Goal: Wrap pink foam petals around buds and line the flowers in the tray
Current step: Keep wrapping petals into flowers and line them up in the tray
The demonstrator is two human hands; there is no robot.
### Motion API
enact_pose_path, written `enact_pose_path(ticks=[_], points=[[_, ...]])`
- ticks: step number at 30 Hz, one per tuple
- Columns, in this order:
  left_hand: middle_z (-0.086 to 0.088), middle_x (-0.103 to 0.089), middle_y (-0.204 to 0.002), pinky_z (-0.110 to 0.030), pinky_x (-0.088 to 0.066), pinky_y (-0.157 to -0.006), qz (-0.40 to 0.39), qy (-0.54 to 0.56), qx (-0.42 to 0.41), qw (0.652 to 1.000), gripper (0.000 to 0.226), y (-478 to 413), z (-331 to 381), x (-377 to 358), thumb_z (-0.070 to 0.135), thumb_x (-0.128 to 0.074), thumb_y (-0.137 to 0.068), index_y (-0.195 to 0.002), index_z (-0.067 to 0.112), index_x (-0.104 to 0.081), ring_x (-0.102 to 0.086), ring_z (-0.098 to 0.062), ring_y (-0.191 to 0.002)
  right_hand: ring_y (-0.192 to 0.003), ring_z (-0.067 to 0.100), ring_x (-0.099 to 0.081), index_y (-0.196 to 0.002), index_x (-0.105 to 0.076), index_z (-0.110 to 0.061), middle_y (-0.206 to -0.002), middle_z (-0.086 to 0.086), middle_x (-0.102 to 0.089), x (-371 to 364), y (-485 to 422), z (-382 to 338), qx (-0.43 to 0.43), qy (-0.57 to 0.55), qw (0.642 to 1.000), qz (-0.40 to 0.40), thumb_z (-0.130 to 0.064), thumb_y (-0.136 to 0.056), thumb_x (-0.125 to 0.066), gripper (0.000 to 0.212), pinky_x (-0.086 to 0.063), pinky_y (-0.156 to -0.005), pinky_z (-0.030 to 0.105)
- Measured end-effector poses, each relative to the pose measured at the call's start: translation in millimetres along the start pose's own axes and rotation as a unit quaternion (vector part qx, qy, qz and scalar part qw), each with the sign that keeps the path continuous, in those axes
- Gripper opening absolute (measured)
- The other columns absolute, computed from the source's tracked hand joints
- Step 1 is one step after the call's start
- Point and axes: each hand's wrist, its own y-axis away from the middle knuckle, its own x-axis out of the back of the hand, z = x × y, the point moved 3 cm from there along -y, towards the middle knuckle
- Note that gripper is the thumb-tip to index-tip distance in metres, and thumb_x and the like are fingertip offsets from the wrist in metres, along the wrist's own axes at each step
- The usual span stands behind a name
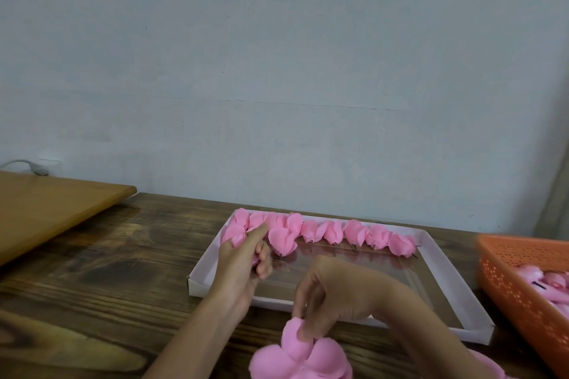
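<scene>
Left grip (pixel 243 258) is curled round a pink flower (pixel 238 238) at the far left corner of the tray (pixel 200 286), with the index finger stretched out toward the flowers beside it. Right grip (pixel 332 295) hangs over the near edge of the tray, and its fingertips pinch one lobe of a foam petal piece (pixel 308 357) at the bottom of the view.

The bench (pixel 107 255) is dark, strongly grained wood with a glossy finish. A lighter wooden board (pixel 46 209) lies across its far left corner, and a white plug (pixel 38 168) with its cable sits at the wall behind that. The wall (pixel 277 55) is plain pale blue-grey and fills the upper half of the view. At the right edge, an orange perforated basket (pixel 517 286) stands on the bench just beside the tray and holds pink buds (pixel 551 283).

The tray is shallow, with low white walls and a brown floor that reflects light. A row of flowers (pixel 332 232) runs along its far wall from the left corner almost to the right one, each touching the next, with dark stem ends pointing toward the person. One more wrapped flower (pixel 281 240) lies just in front of the row near its left end. The foam petal piece is soft, matte pink, with several rounded lobes spread like a blossom.
</scene>
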Motion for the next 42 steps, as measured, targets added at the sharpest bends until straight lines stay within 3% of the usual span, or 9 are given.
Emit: enact_pose_path(ticks=[8,14,20,24,28,32,36,39,42], points=[[-0.003,-0.039,-0.048,-0.023,-0.028,-0.039,-0.002,-0.002,0.001,1.000,0.048,-1,0,1,0.017,-0.073,-0.096,-0.057,0.012,-0.046,-0.032,-0.014,-0.037,-0.080,-0.001,-0.067,-0.111,-0.079,-0.018,-0.105,0.007,-0.076,2,-2,-6,0.031,0.059,0.998,-0.004,-0.005,-0.087,-0.077,0.027,-0.062,-0.066,0.025],[-0.002,-0.040,-0.049,-0.023,-0.028,-0.040,-0.001,-0.010,0.001,1.000,0.047,-1,0,2,0.018,-0.073,-0.096,-0.058,0.012,-0.046,-0.032,-0.014,-0.037,-0.079,0.012,-0.072,-0.104,-0.081,-0.011,-0.103,0.009,-0.079,1,-3,-5,0.033,0.043,0.998,0.012,-0.001,-0.085,-0.079,0.022,-0.061,-0.065,0.023],[-0.003,-0.039,-0.046,-0.023,-0.029,-0.041,-0.003,-0.022,-0.011,1.000,0.050,-1,0,2,0.020,-0.073,-0.096,-0.053,0.014,-0.049,-0.033,-0.015,-0.037,-0.090,0.015,-0.072,-0.098,-0.081,-0.011,-0.097,0.001,-0.079,4,4,-18,0.070,0.085,0.994,0.000,-0.016,-0.086,-0.082,0.012,-0.056,-0.088,0.033],[-0.004,-0.039,-0.045,-0.023,-0.031,-0.041,0.000,-0.034,-0.013,0.999,0.052,-1,1,1,0.022,-0.073,-0.096,-0.050,0.016,-0.049,-0.034,-0.016,-0.037,-0.083,0.002,-0.065,-0.103,-0.076,-0.011,-0.089,-0.009,-0.074,10,19,-26,0.069,-0.010,0.995,-0.076,-0.013,-0.095,-0.074,0.009,-0.048,-0.076,0.013],[-0.004,-0.038,-0.047,-0.023,-0.030,-0.041,0.004,-0.031,-0.007,0.999,0.050,0,0,1,0.022,-0.073,-0.096,-0.055,0.014,-0.046,-0.033,-0.016,-0.037,-0.088,0.010,-0.062,-0.107,-0.063,-0.017,-0.091,-0.003,-0.070,4,21,-26,0.044,-0.072,0.994,-0.076,-0.015,-0.101,-0.067,0.007,-0.052,-0.084,0.025],[-0.003,-0.036,-0.049,-0.025,-0.028,-0.044,0.002,-0.022,-0.005,1.000,0.050,-1,-1,1,0.023,-0.074,-0.096,-0.057,0.014,-0.044,-0.031,-0.016,-0.039,-0.085,0.007,-0.064,-0.116,-0.070,-0.024,-0.107,0.007,-0.077,-1,14,-30,-0.008,0.056,0.996,-0.075,-0.023,-0.084,-0.086,0.036,-0.050,-0.076,0.022],[-0.004,-0.036,-0.047,-0.023,-0.035,-0.040,-0.001,-0.018,-0.007,1.000,0.052,0,0,1,0.023,-0.074,-0.096,-0.053,0.016,-0.046,-0.032,-0.016,-0.038,-0.087,0.000,-0.064,-0.106,-0.078,-0.021,-0.099,-0.004,-0.079,-3,11,-33,0.012,0.110,0.991,-0.069,-0.029,-0.082,-0.085,0.027,-0.048,-0.082,0.025],[-0.001,-0.038,-0.048,-0.024,-0.038,-0.043,-0.001,0.014,-0.006,1.000,0.053,-2,1,1,0.022,-0.072,-0.096,-0.050,0.020,-0.048,-0.036,-0.015,-0.042,-0.086,0.011,-0.063,-0.096,-0.076,-0.009,-0.088,0.010,-0.071,11,17,-29,0.043,0.007,0.999,-0.028,-0.033,-0.089,-0.077,0.025,-0.046,-0.080,0.034],[-0.005,-0.056,-0.059,-0.030,-0.051,-0.055,0.008,0.074,-0.008,0.997,0.035,-1,5,2,0.024,-0.075,-0.093,-0.061,0.015,-0.063,-0.057,-0.020,-0.056,-0.094,0.015,-0.073,-0.094,-0.079,-0.022,-0.098,0.001,-0.078,25,21,-19,0.046,-0.205,0.976,0.059,-0.027,-0.097,-0.069,0.012,-0.057,-0.080,0.028]])
